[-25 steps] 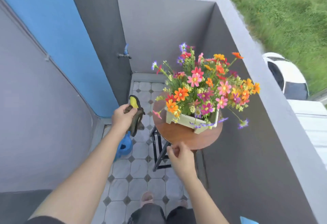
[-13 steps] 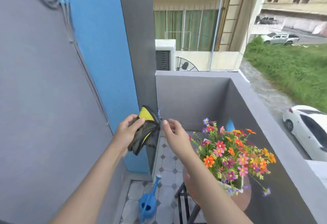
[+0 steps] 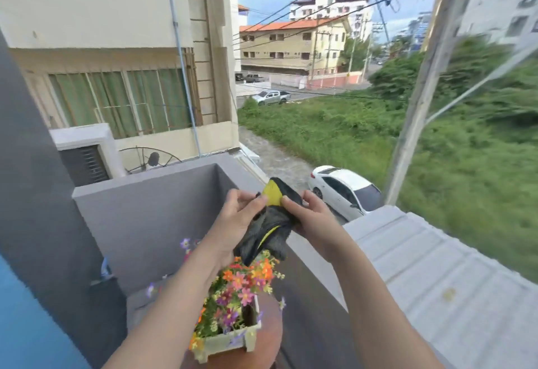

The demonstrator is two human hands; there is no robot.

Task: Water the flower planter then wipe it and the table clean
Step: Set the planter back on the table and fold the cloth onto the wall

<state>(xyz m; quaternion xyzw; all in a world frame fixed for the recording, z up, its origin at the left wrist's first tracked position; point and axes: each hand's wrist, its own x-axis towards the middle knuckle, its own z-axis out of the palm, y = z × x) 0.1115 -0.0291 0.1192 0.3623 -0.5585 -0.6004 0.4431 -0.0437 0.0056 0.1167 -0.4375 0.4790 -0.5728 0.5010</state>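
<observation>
A dark grey and yellow cloth hangs bunched between both hands, raised above the balcony wall. My left hand grips its left side and my right hand pinches its right side. Below the cloth stands the white flower planter filled with orange, pink and purple flowers. It rests on a small round brown table at the bottom of the view. My left forearm covers part of the flowers. The watering can is out of view.
The grey balcony parapet runs behind and to the right of the planter. A blue wall is at the lower left. A white car is parked on the street below, beside green grass.
The view has tilted up from the floor to the street. My right hand rose from the table edge and took hold of the cloth held by my left hand. The watering can left the view.
</observation>
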